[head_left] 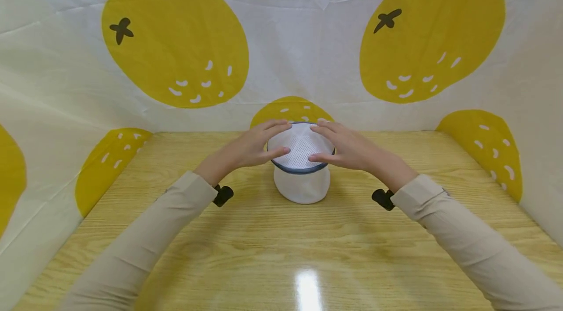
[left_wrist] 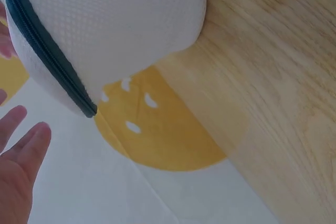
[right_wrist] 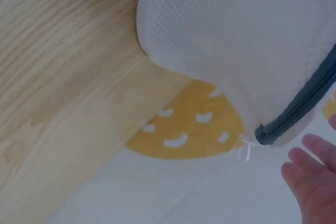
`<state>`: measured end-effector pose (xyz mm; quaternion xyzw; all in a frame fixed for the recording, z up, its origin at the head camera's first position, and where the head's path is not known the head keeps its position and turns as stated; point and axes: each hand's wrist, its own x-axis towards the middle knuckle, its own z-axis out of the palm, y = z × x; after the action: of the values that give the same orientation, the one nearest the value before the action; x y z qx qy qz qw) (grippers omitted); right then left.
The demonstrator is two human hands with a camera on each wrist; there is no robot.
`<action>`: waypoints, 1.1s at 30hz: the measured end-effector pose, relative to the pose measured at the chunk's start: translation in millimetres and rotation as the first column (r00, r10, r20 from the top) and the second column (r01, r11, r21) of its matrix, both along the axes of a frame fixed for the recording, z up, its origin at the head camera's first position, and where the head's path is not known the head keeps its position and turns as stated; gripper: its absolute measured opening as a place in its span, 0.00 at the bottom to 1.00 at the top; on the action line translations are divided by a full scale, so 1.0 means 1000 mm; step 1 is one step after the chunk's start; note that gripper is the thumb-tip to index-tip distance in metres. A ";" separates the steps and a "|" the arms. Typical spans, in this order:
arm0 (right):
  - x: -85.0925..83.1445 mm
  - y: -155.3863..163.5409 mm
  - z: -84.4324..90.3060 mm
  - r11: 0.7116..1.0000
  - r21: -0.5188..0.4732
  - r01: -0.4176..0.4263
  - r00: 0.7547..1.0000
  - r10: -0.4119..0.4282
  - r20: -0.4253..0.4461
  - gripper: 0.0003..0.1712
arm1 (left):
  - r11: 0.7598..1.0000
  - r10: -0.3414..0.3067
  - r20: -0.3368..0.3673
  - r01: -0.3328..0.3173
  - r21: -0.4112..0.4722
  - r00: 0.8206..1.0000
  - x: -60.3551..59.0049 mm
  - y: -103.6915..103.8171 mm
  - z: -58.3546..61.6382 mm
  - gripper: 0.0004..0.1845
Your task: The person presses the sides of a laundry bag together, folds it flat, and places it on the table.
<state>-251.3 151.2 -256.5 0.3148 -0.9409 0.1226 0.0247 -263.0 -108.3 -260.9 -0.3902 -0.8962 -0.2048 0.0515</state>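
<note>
A white mesh laundry pouch (head_left: 301, 169), dome-shaped and edged by a dark zipper band (head_left: 299, 170), stands near the middle of the tabletop (head_left: 281, 247), toward its far edge. The left hand (head_left: 252, 147) and the right hand (head_left: 345, 147) flank its upper face symmetrically, fingers extended and spread over the mesh, thumbs low at the near rim. Neither grip is clamped: the fingers lie straight, resting on or just above the pouch, a posture that steadies the soft form from both sides rather than lifting it. The pouch rests on its rounded base, so the zippered face tilts toward the viewer.

The left wrist view shows the pouch (left_wrist: 115, 24) from below, with the zipper band (left_wrist: 50, 56) running diagonally and ending in a closed tip; only the fingertips (left_wrist: 23, 145) appear, apart from the fabric. The right wrist view repeats this in mirror form: the pouch (right_wrist: 236, 35), the zipper band (right_wrist: 299, 108), a small white thread beside its end, and the fingertips (right_wrist: 310, 177) at the corner.

The contents of the pouch cannot be made out through the mesh. Whether the zipper is fully closed around the far side is hidden by the hands. Actual contact of fingertips with the mesh is uncertain. A backdrop (head_left: 176, 42) printed with yellow fruit encloses the tabletop.
</note>
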 end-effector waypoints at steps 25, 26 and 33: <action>-0.003 0.001 -0.026 0.999 -0.002 0.032 0.997 -0.032 0.068 0.46 | 0.993 0.009 0.040 -0.004 -0.116 0.999 -0.008 0.016 -0.025 0.30; -0.003 0.001 -0.028 0.999 -0.001 0.036 0.997 -0.036 0.074 0.46 | 0.994 0.004 0.033 0.000 -0.114 0.999 -0.009 0.017 -0.027 0.30; -0.004 0.002 -0.039 0.999 0.004 0.044 0.995 -0.044 0.094 0.46 | 0.989 0.005 0.039 0.001 -0.149 0.999 -0.009 0.019 -0.035 0.31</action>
<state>-255.3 153.6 -295.9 0.2879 -0.9479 0.1356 -0.0171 -272.0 -89.0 -296.1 -0.3879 -0.9102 -0.1451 0.0047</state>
